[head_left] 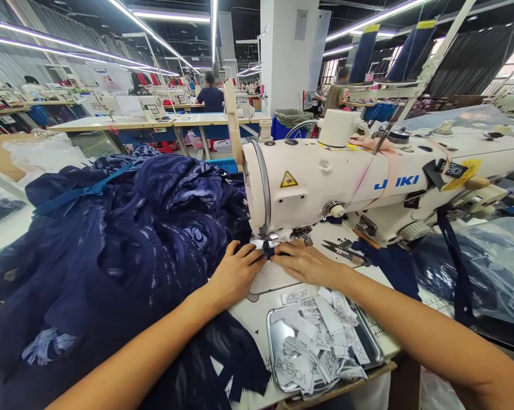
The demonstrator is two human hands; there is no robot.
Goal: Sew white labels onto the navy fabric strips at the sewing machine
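A white sewing machine (pixel 325 176) stands ahead of me, its needle and presser foot (pixel 267 244) low over the bed. My left hand (pixel 239 272) is closed at the foot's left side, fingertips pressed on a small strip of dark navy fabric (pixel 269 255). From the right, my right hand (pixel 305 262) pinches the same strip, its thumb and fingers close to the foot. Most of the strip is hidden by the fingers and the foot. A large heap of navy patterned fabric (pixel 154 216) lies left of the machine, beside my left hand.
A metal tray (pixel 274 364) of white printed labels (pixel 317 336) sits near the front edge. Thread snips (pixel 346 252) lie right of my right hand. Clear plastic bags (pixel 483 267) are farther right. Other people (pixel 211 98) sit or stand at machines and tables behind.
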